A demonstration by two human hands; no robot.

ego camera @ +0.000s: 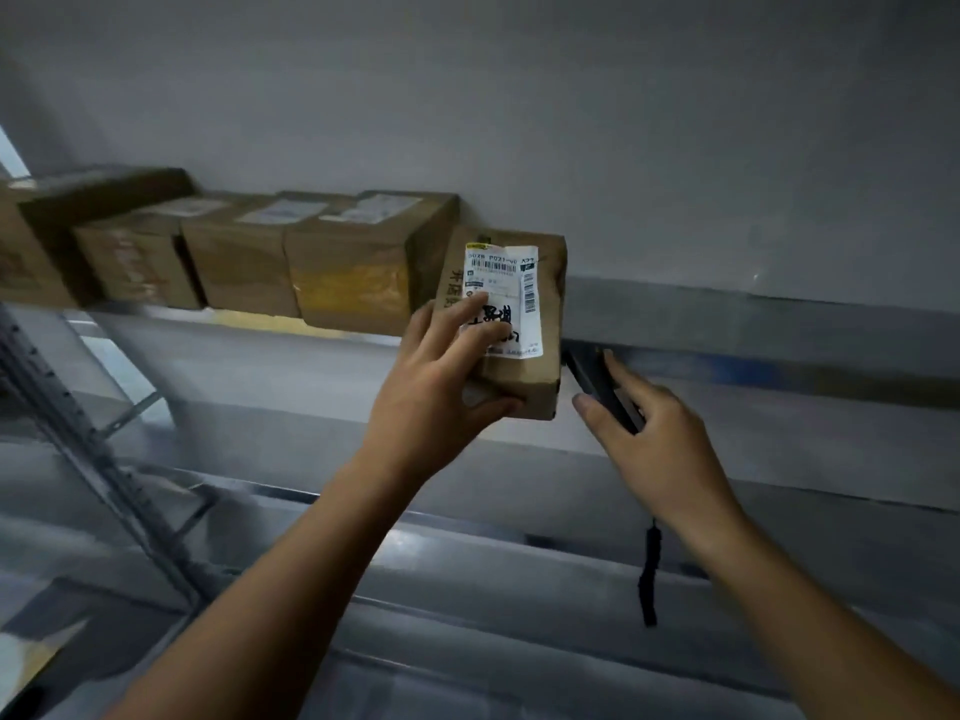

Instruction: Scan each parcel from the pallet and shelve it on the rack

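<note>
Gripped parcel [511, 288] in L hand [441, 387], fingers curled round it, at front edge of top rack shelf [727, 324], just right of four shelved boxes [353, 272]. Clasped scanner [597, 381] in R hand [654, 439]. Prob. scanned already; shelving underway, not finished. Pallet out of view.

This is a parcel storeroom or small warehouse: a grey steel rack [727, 330] with a perforated upright [72, 428] carries a row of brown cardboard parcels [343, 272] bearing white barcoded shipping labels [511, 283], against a bare grey wall [519, 96].
</note>
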